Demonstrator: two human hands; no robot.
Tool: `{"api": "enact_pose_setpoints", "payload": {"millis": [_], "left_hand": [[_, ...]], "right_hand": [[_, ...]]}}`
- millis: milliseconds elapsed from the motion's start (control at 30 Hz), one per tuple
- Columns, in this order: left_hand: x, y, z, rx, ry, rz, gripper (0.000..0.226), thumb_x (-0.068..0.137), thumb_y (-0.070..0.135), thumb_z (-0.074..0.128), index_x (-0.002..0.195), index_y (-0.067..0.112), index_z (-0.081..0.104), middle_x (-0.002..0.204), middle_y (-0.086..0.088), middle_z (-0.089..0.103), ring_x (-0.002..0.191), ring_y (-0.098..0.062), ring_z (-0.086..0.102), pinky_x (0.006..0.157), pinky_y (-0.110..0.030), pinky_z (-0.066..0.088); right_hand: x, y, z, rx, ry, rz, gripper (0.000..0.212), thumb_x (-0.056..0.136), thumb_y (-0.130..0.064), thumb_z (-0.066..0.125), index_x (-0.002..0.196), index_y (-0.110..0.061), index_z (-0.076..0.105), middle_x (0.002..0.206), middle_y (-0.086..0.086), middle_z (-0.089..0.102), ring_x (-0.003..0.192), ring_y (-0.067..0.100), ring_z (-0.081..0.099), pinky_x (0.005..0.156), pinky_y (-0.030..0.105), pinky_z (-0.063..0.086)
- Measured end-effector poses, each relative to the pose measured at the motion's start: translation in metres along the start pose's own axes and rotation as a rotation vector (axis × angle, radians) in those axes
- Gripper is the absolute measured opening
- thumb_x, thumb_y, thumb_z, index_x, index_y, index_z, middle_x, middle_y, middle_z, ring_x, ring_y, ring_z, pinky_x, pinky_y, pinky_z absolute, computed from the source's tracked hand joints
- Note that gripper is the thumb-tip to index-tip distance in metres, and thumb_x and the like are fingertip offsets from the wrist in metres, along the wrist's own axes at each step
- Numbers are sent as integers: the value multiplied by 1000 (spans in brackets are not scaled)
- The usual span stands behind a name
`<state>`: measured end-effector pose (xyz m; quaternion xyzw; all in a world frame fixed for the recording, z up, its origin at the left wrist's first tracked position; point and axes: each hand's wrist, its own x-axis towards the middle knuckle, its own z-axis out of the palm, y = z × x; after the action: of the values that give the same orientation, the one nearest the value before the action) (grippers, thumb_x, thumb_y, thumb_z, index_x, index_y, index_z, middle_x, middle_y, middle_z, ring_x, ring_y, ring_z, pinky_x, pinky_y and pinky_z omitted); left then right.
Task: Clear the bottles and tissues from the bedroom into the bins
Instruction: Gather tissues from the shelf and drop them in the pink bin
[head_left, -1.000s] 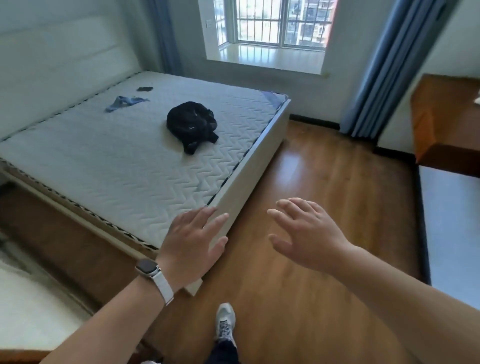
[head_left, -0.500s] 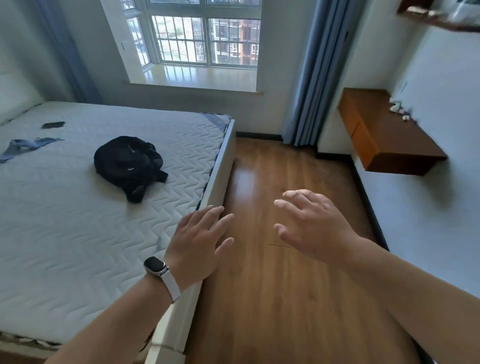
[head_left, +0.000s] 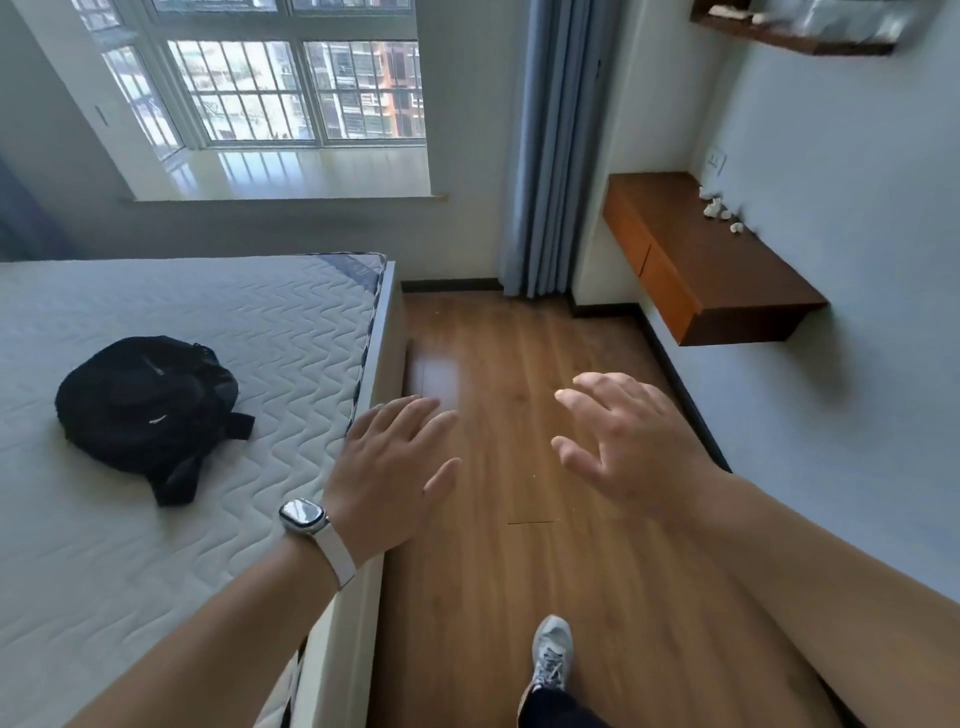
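Small white crumpled tissues (head_left: 715, 208) lie on a wall-mounted wooden desk (head_left: 727, 275) at the right. More whitish clutter, blurred, sits on a high wooden shelf (head_left: 789, 36) at the top right. My left hand (head_left: 389, 473), with a watch on the wrist, is held out over the bed's corner, fingers straight and holding nothing. My right hand (head_left: 628, 441) hovers over the wooden floor with fingers spread, also holding nothing. No bottle and no bin is in view.
A bed with a quilted white mattress (head_left: 156, 519) fills the left side, and a black backpack (head_left: 150, 410) lies on it. A strip of wooden floor (head_left: 519, 597) runs between bed and right wall. Blue curtains (head_left: 556, 145) hang beside the window. My shoe (head_left: 551, 652) is on the floor.
The view has swung right and moved forward along the bed's side. The wooden desk and shelf have come into view and grown nearer. Both hands stay open and held out.
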<state>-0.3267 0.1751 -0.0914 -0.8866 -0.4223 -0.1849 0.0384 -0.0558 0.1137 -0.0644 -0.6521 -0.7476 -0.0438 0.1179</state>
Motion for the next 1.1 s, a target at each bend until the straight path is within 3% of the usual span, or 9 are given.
{"api": "enact_pose_setpoints", "payload": {"millis": [233, 367, 567, 867, 1100], "left_hand": [[116, -20, 31, 45, -45, -7, 48, 87, 48, 49, 127, 22, 58, 132, -1, 58, 125, -22, 48, 104, -34, 29], [194, -19, 53, 50, -37, 10, 49, 87, 47, 47, 127, 21, 58, 132, -2, 59, 125, -23, 50, 102, -41, 39], [282, -13, 92, 16, -39, 39, 48, 87, 48, 48, 127, 23, 56, 132, 1, 58, 126, -20, 47, 104, -39, 36], [391, -44, 147, -43, -78, 127, 47, 90, 47, 49, 130, 23, 55, 134, 1, 56, 128, -21, 48, 105, -40, 36], [503, -106, 199, -131, -81, 218, 48, 90, 48, 48, 131, 23, 55, 136, 1, 56, 130, -21, 48, 107, -44, 38]], "right_hand": [[91, 74, 26, 55, -12, 42, 62, 91, -58, 31, 133, -21, 55, 140, 5, 52, 131, 25, 45, 105, 44, 37], [142, 133, 29, 37, 9, 46, 58, 91, -56, 36, 128, -18, 59, 134, 8, 56, 125, 28, 50, 100, 45, 41], [194, 210, 33, 11, -15, 91, 58, 91, -55, 36, 127, -17, 61, 133, 9, 57, 124, 29, 51, 98, 45, 42], [271, 270, 52, 16, -25, 196, 58, 91, -55, 35, 128, -17, 59, 133, 9, 56, 123, 28, 50, 99, 45, 41], [372, 300, 70, -64, -33, 298, 59, 92, -53, 35, 129, -14, 59, 132, 11, 56, 123, 29, 50, 100, 45, 42]]}}
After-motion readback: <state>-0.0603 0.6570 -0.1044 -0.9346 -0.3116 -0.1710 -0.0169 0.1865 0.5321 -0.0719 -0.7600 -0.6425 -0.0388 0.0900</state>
